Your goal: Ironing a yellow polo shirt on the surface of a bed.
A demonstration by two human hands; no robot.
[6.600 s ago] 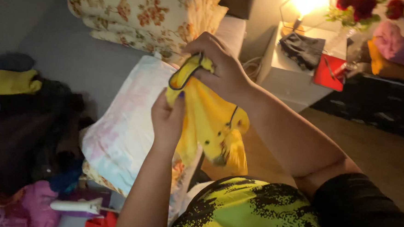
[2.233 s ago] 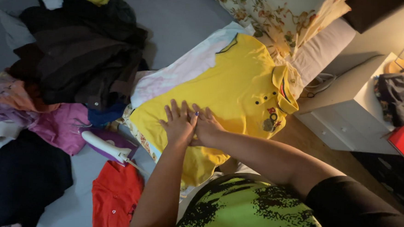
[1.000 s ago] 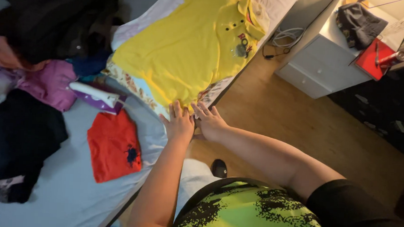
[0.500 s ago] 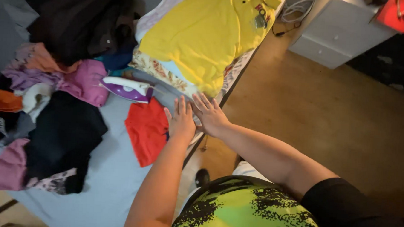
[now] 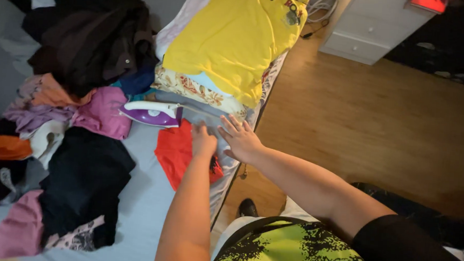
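Observation:
A yellow polo shirt [image 5: 237, 35] lies spread flat on a floral padded cloth [image 5: 192, 88] at the bed's edge. A white and purple clothes iron [image 5: 153, 113] lies on its side just below it. My left hand [image 5: 204, 141] rests with fingers curled on the sheet beside a red garment [image 5: 180, 151], a short way right of the iron. My right hand [image 5: 240, 139] is spread flat, fingers apart, near the bed's edge next to the left hand. Neither hand holds anything.
A heap of dark, pink, orange and black clothes [image 5: 75, 101] covers the left side of the grey bedsheet [image 5: 143, 205]. A white drawer unit [image 5: 369, 26] stands at the top right on the wooden floor [image 5: 375, 117]. A cable [image 5: 320, 5] lies near it.
The shirt went from held up in both hands to laid flat and smoothed. Both hands slid down off its hem toward the red garment and iron; the view tilted to the bed's lower part.

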